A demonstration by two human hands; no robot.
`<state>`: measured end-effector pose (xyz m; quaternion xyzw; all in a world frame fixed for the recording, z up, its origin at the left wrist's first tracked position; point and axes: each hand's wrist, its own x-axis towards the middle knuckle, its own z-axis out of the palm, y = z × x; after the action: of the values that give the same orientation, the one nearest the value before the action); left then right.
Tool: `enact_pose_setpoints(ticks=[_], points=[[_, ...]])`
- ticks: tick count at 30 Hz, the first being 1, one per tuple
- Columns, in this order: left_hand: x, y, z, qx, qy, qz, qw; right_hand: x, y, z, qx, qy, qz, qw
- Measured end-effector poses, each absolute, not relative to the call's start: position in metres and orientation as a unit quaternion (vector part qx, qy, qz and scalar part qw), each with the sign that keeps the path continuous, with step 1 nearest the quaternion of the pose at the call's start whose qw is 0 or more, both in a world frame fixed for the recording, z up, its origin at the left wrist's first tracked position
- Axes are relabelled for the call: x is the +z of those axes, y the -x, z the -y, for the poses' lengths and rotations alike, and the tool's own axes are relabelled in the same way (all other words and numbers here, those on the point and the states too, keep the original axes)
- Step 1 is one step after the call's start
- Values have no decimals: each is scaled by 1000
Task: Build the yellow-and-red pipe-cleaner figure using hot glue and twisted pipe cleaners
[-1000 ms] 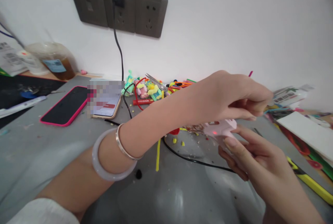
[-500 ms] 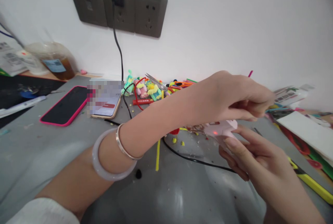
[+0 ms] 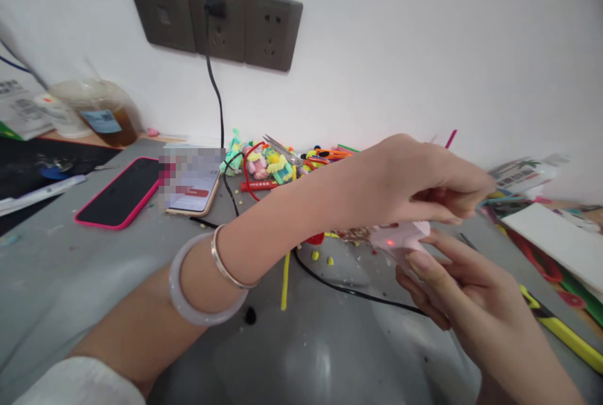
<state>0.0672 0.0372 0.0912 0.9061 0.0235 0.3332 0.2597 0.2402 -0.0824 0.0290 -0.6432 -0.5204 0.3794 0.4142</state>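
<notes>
My left hand (image 3: 424, 179) reaches across from the left with its fingers curled together, just above and behind a pale pink glue gun (image 3: 400, 238). What its fingertips pinch, if anything, is hidden from view. My right hand (image 3: 464, 289) is wrapped round the glue gun's handle, thumb on the near side. A small red light glows on the gun's body, and its front end points left, partly behind my left wrist. A black cord (image 3: 348, 291) runs along the grey table toward my right hand.
Scissors (image 3: 282, 149) lie on colourful fuzzy pieces (image 3: 257, 163) by the wall. Two phones (image 3: 120, 194) lie left of them. A yellow strip (image 3: 285, 282) and a black pompom-like bit (image 3: 250, 315) are in front. A yellow-black cutter (image 3: 563, 329) and white card (image 3: 556, 238) lie right.
The view has shifted very slightly. Both hands and the glue gun keep nearly the same places, with my left hand a touch lower.
</notes>
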Motion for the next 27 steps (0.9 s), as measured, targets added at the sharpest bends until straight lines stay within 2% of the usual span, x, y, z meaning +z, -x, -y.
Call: enact_pose_setpoints(ticks=[17, 27], points=[[87, -73, -41, 351, -914, -13, 201, 33, -245, 80, 378, 642, 543, 387], [85, -72, -44, 348, -908, -9, 234, 29, -248, 82, 425, 607, 559, 372]])
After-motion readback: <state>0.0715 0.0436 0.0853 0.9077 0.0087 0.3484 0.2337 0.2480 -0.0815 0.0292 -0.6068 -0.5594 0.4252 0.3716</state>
